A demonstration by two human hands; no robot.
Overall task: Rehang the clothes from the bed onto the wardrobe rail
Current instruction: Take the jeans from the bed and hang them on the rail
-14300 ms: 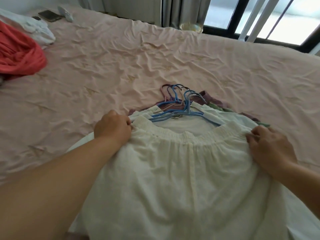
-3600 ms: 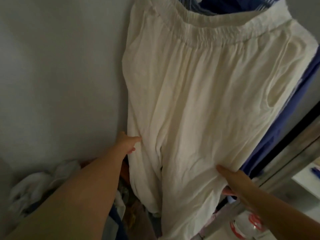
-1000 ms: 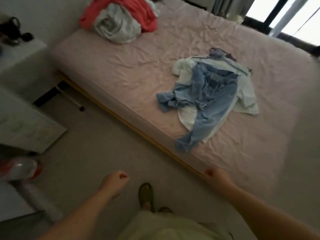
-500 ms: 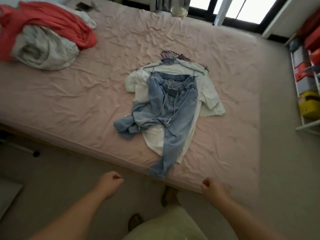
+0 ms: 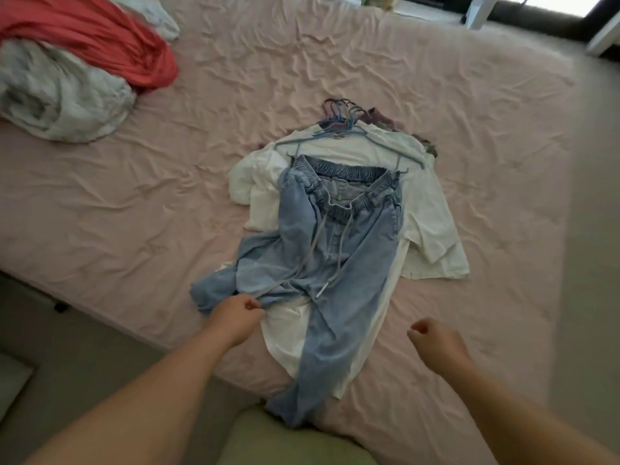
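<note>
Both hands are out over the bed edge, and the target sits dead ahead: the blue trousers [image 5: 339, 250] lie on top of the pile at the centre of the bed [image 5: 167, 196], waistband towards twelve o'clock, legs trailing to six o'clock and off the mattress edge. The left hand [image 5: 236, 317] is curled loosely right at the bunched left trouser leg, at about seven o'clock from the pile; whether it pinches the cloth or only touches it, I cannot tell. The right hand [image 5: 436, 340] hangs in a loose fist over bare sheet at five o'clock, holding nothing.

The smart play, as I judge it: go for the hanger [image 5: 349, 142] at the top, not the legs. Its clips seem to hold the waistband, so lifting by the hook should bring the trousers up in one piece. The hooks [image 5: 342, 112] of several hangers are clustered together at twelve o'clock, so separating the top one first looks wise, or the white shirt [image 5: 429, 216] beneath may come along.

The pink sheet is heavily wrinkled and soft. At ten o'clock sits a heap of red cloth [image 5: 94, 38] over grey-white bedding [image 5: 57, 99]. Bright window light at one o'clock, pale floor [image 5: 597, 229] down the right side.
</note>
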